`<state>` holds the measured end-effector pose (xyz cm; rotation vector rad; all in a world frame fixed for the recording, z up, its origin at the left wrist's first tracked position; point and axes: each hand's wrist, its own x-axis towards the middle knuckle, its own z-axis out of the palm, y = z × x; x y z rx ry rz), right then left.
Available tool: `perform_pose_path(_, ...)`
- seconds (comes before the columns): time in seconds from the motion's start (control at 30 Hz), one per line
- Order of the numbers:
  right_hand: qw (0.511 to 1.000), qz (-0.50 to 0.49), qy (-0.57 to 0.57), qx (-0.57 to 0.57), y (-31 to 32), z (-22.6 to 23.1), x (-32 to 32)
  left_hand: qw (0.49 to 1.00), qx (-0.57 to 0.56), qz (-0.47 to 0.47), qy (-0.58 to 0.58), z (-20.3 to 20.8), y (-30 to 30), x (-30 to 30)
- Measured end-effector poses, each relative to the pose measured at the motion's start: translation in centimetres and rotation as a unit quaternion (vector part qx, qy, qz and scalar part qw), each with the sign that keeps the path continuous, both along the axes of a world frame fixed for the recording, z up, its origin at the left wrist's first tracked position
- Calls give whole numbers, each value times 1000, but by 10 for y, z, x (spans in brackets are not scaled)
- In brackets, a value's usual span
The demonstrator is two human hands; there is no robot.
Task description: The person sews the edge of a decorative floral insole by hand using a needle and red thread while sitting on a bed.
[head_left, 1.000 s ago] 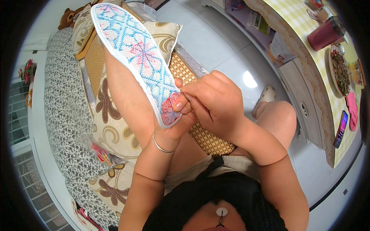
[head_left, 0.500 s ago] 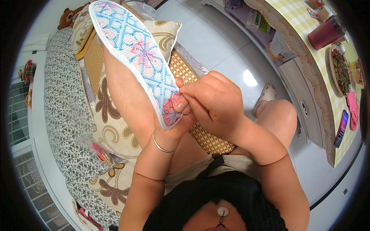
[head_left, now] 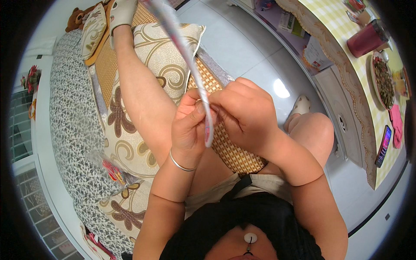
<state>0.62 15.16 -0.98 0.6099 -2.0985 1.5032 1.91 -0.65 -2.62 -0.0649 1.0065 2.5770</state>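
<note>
An embroidered insole [head_left: 192, 63] with white edging stands almost edge-on above my lap, its top reaching past the upper rim of the view. My left hand [head_left: 187, 128], with a silver bangle at the wrist, grips the insole near its lower end between thumb and fingers. Close against its other side, my right hand [head_left: 248, 115] is closed in a pinch at the insole's lower part. Whatever lies between the right fingertips is hidden or too small to make out. Most of the stitched face is turned away.
Patterned cushions [head_left: 167, 56] and a woven mat [head_left: 201, 73] lie around my legs. A clear packet with red and yellow contents [head_left: 113, 171] rests at left. On the right, a checked table [head_left: 364, 82] carries a dark red cup [head_left: 367, 39], a plate of food [head_left: 382, 80], a phone [head_left: 383, 146] and a pink cloth [head_left: 396, 125].
The insole has turned from showing its blue and pink stitched face to nearly edge-on, its top swinging right. My left thumb has come round onto its near side; the right hand has barely shifted.
</note>
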Motion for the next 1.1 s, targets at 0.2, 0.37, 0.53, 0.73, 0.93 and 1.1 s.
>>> perform_pose_path(0.2, 940, 108, -287, -150, 5, -5, -2, 997, -43, 64, 29, 12, 3, -1)
perform_pose_path(0.37, 889, 175, -320, -276, 6, -16, -10, 996, -61, 42, 41, 9, 0, -3)
perform_pose_path(0.53, 906, 71, -273, -314, 2, -23, -14, 970, -203, 116, 74, 17, 4, -1)
perform_pose_path(0.73, 997, -51, 52, 21, 6, -5, -16, 952, -263, 120, 104, 18, 8, 4)
perform_pose_path(0.93, 987, 93, -16, -130, 1, -5, 2, 907, -365, 120, 175, 13, 11, 4)
perform_pose_path(1.1, 778, 248, -196, -543, 31, 11, -3, 864, -446, 162, 167, 14, -1, 4)
